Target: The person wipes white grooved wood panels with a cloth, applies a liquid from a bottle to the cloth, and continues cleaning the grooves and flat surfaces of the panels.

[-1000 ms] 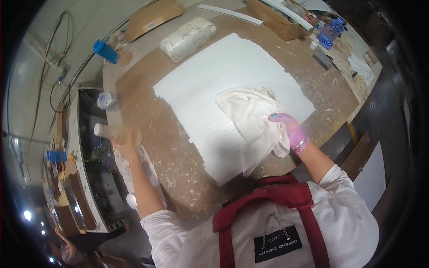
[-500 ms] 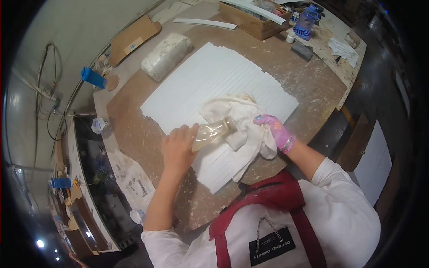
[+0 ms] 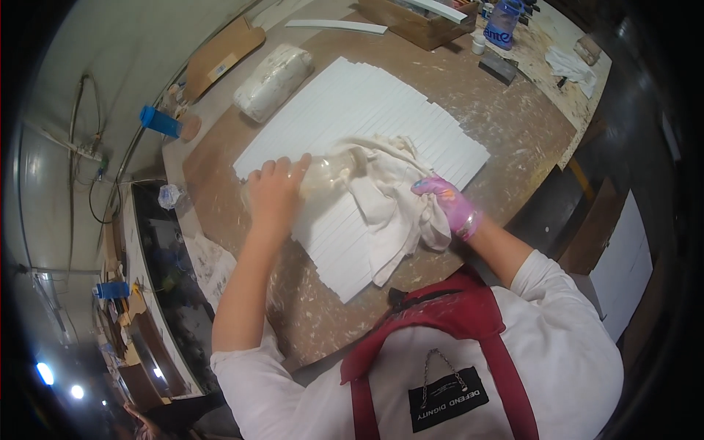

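Bottle (image 3: 326,172) lies tipped, neck toward cloth (image 3: 389,202); left hand (image 3: 275,194) fingers wrap it (right hand (image 3: 447,205) pinches cloth).

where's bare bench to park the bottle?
Bare brown benchtop lies between the white slats and the far clutter; a second patch sits near the bench's front edge, left of the left hand. Crowded: clear bottle, rag, right hand mid-slats.

cloth (image 3: 389,198) on slats (image 3: 352,110) | bottle (image 3: 330,170) lying left of cloth | slats on table (image 3: 513,132)
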Available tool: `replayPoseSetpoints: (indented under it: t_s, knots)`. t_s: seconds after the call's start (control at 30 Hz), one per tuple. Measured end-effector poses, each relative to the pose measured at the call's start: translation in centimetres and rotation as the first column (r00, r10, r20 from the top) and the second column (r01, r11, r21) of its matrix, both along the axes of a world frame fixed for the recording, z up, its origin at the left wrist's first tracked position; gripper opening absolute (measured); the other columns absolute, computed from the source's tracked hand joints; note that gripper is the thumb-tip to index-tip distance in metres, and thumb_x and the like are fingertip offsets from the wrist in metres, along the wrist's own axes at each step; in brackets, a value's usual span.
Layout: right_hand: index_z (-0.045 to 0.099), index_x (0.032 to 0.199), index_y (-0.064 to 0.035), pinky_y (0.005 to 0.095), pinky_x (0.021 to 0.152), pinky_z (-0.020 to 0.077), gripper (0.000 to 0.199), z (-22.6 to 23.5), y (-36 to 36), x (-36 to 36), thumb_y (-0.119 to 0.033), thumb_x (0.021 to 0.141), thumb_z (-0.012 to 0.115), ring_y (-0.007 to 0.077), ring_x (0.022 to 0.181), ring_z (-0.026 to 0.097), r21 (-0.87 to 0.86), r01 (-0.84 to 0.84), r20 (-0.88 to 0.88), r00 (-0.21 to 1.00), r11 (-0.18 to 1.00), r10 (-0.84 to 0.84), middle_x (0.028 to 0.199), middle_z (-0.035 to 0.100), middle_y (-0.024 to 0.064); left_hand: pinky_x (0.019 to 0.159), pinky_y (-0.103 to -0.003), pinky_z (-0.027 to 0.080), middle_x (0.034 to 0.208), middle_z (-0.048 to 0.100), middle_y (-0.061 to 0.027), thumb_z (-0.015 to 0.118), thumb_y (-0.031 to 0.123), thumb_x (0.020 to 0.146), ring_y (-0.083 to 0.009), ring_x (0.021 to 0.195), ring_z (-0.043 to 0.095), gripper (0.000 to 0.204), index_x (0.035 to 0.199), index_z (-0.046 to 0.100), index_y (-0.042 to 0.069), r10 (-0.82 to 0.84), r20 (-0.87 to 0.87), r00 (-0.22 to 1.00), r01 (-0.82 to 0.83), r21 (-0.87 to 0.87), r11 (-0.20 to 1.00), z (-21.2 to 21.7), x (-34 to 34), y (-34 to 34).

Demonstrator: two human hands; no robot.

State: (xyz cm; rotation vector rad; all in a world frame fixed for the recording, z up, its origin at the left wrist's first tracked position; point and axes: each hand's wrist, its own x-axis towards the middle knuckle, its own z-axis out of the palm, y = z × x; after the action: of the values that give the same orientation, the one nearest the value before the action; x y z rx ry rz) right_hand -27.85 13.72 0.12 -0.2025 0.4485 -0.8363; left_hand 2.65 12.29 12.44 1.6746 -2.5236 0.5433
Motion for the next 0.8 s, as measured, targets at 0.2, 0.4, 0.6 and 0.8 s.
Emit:
replayPoseSetpoints:
  t_s: [0.2, 0.4, 0.6, 0.8]
  knots:
    - [0.056, 0.110, 0.0017, 0.0255, 0.072, 0.0548, 0.025, -0.4, 1.0, -0.6, 0.000, 0.085, 0.055, 0.0139, 0.081, 0.064, -0.594, -0.101, -0.534, 0.791, 0.798, -0.298, 0.089, 0.063, 0.0049, 0.079, -0.039, 0.038, 0.100, 0.058, -0.0036, 0.073, 0.008, 0.063, -0.0228, 0.094, 0.054, 0.065, 0.124, 0.057, 0.022, -0.038, 0.069, 0.997, 0.035, 0.036, 0.999, 0.0, -0.9, 0.1]
    - [0.059, 0.103, 0.0008, 0.0244, 0.074, 0.0537, 0.018, -0.1, 1.0, -0.4, -0.001, 0.085, 0.055, 0.0126, 0.083, 0.063, -0.930, -0.250, -0.368, 0.665, 0.271, -0.650, 0.087, 0.062, 0.0044, 0.080, -0.039, 0.038, 0.101, 0.058, -0.0040, 0.070, 0.005, 0.065, -0.0232, 0.095, 0.053, 0.063, 0.124, 0.056, 0.022, -0.073, 0.105, 0.992, 0.060, 0.123, 0.991, 1.0, -0.4, 0.9]
    - [0.065, 0.102, -0.0056, 0.0341, 0.092, 0.0452, 0.023, -0.4, 1.6, -1.2, -0.015, 0.082, 0.064, 0.0229, 0.097, 0.059, -0.601, -0.141, -0.576, 0.758, 0.787, -0.304, 0.102, 0.063, 0.0099, 0.081, -0.040, 0.038, 0.100, 0.058, -0.0042, 0.068, 0.006, 0.066, -0.0239, 0.096, 0.053, 0.062, 0.124, 0.056, 0.022, -0.133, 0.128, 0.983, 0.115, 0.137, 0.984, 0.8, -1.2, 1.4]
    - [0.065, 0.099, -0.0037, 0.0300, 0.087, 0.0474, 0.021, 0.5, 0.8, -0.5, -0.012, 0.081, 0.064, 0.0191, 0.092, 0.061, -0.628, -0.400, -0.724, 0.616, 0.667, -0.311, 0.099, 0.064, 0.0094, 0.082, -0.040, 0.038, 0.099, 0.057, -0.0049, 0.067, 0.004, 0.066, -0.0241, 0.095, 0.053, 0.062, 0.125, 0.056, 0.023, -0.009, 0.157, 0.988, -0.002, 0.066, 0.998, 1.6, 0.5, -0.3]
